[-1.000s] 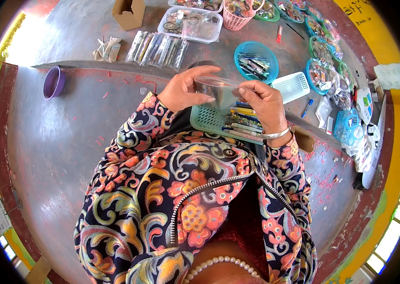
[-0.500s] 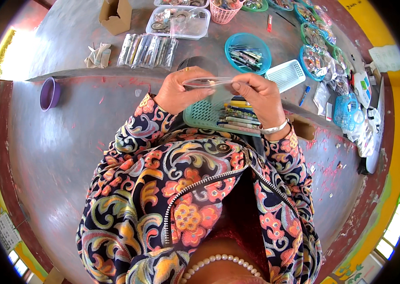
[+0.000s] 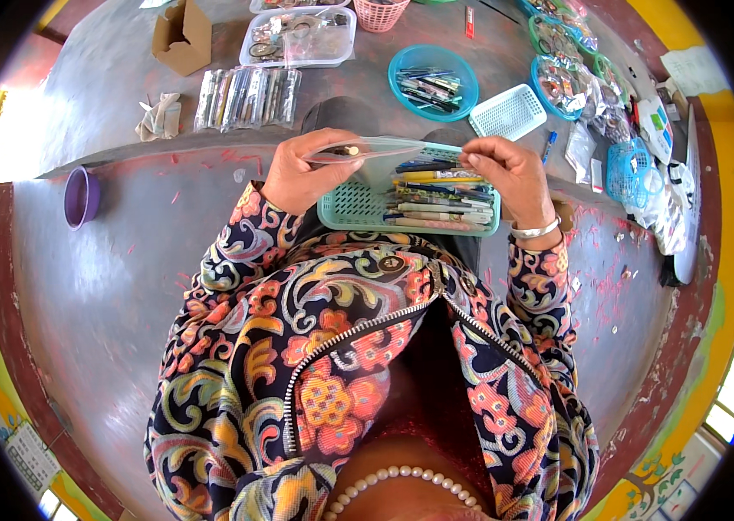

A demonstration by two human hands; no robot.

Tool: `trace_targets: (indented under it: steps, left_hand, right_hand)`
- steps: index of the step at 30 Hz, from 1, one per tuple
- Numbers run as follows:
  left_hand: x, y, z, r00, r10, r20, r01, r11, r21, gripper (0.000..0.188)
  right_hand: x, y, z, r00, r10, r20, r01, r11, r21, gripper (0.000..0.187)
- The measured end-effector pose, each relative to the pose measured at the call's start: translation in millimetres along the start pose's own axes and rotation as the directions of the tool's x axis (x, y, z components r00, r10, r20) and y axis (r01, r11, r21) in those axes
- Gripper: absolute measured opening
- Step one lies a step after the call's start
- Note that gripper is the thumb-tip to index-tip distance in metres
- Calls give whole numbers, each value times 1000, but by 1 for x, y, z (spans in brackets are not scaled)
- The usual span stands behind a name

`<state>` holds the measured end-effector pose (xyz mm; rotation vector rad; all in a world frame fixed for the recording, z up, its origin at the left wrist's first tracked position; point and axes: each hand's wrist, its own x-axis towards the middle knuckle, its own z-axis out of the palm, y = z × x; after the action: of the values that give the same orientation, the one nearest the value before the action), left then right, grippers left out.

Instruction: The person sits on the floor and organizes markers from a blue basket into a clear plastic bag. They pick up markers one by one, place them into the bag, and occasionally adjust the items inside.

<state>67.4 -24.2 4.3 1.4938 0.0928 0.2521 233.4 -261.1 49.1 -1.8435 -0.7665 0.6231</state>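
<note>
Clear bag [image 3: 384,149] gripped in left hand [image 3: 304,174]; right hand [image 3: 513,174] pinching or not, can't tell; limp, bag could fold shut.

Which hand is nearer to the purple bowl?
Left. The left hand, holding a clear plastic bag, is right of the purple bowl; the right hand is farther right, near the right end of the green basket.

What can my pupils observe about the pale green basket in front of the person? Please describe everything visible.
The pale green basket is shallow and oblong with rounded corners, apparently plastic. Rows of small holes show at its left. It sits just beyond the patterned jacket, seemingly on the lap. Pens lie lengthwise in its right part. A clear bag partly overlaps its far edge in view; whether they touch is unclear.
</note>
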Motion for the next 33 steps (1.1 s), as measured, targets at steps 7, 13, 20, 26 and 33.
trace_targets:
  steps: [7,13,20,26,33]
  left_hand:
    - [0,1,2,1000,22,-3,-22,998,54,18]
    - [1,1,-2,1000,6,16,-7,997,73,20]
    - [0,-6,-3,1000,7,15,-7,1000,-17,27]
    - [1,-6,-2,1000,11,17,-11,1000,8,33]
    - [2,-4,-2,999,-19,50,18,1000,26,32]
  right_hand:
    - [-36,42,-26,986,-165,-7,120,748,-653,16]
    - [-38,46,-13,960,-261,97,229,541,-809,15]
    - [-39,40,-18,974,-209,91,213,692,-689,16]
    - [-49,53,-34,991,90,-100,-56,952,302,18]
    - [-43,75,-28,972,-176,-158,218,416,883,24]
